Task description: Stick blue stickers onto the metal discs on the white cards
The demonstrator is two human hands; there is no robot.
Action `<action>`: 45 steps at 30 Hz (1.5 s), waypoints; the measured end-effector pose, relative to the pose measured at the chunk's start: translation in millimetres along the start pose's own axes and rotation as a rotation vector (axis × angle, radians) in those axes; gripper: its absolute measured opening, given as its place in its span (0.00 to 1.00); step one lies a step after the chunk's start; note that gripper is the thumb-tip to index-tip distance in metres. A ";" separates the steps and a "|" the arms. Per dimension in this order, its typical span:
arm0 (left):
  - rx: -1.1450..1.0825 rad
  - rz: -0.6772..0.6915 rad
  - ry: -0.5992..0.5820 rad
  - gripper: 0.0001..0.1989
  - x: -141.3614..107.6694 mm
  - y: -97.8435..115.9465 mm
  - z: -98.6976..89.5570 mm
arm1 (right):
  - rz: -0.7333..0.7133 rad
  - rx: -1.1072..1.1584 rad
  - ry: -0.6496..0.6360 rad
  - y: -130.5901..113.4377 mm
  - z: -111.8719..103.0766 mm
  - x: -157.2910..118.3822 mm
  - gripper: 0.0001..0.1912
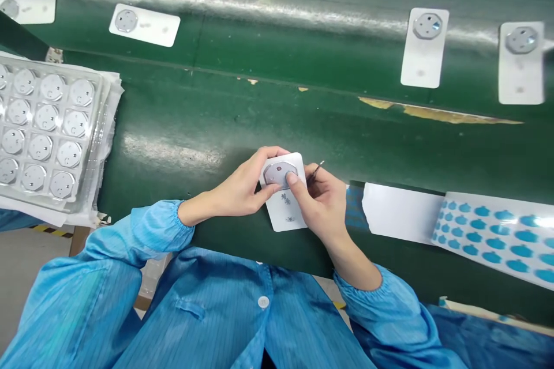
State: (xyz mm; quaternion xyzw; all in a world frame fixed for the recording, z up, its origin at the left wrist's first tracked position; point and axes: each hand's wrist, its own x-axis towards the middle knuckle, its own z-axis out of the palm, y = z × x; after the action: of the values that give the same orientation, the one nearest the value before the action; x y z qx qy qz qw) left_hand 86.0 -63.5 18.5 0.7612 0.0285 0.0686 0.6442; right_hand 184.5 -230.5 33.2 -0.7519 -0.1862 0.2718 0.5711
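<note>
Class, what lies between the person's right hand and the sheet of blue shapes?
The head view shows a plain white sheet and, nearer the right hand, a darker blue-marked strip, before the sheet of blue shapes.

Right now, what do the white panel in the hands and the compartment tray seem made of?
White panel: smooth, satin, evenly white; probably plastic, possibly painted metal. Compartment tray: glossy, likely clear plastic, since its see-through rim catches light.

Left hand (pixel 247 185) grips white plate (pixel 283 216); right hand (pixel 324 204), thumb (pixel 299 189) on its grey disc (pixel 276 174), holds thin dark tool (pixel 315 172). Disc tray (pixel 95 108) left, blue-dotted sheet (pixel 497 236) right; four similar plates (pixel 424 63) beyond on green bench (pixel 173 101).
</note>
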 end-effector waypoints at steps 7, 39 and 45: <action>-0.422 -0.259 0.124 0.28 5.6 1.8 2.3 | 0.014 0.073 -0.107 6.7 2.2 -3.0 0.20; -0.421 -0.324 0.291 0.28 3.4 15.7 5.9 | -0.390 -0.148 -0.156 11.9 10.8 -6.2 0.07; -0.397 -0.239 0.411 0.31 1.8 2.4 3.5 | -0.381 -0.194 -0.272 12.9 10.0 -5.4 0.05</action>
State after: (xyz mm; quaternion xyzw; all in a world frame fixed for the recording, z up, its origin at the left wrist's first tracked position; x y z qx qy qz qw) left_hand 88.2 -67.1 20.4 0.5819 0.2333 0.1490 0.7647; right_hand 173.6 -229.7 19.9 -0.7111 -0.4249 0.2386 0.5068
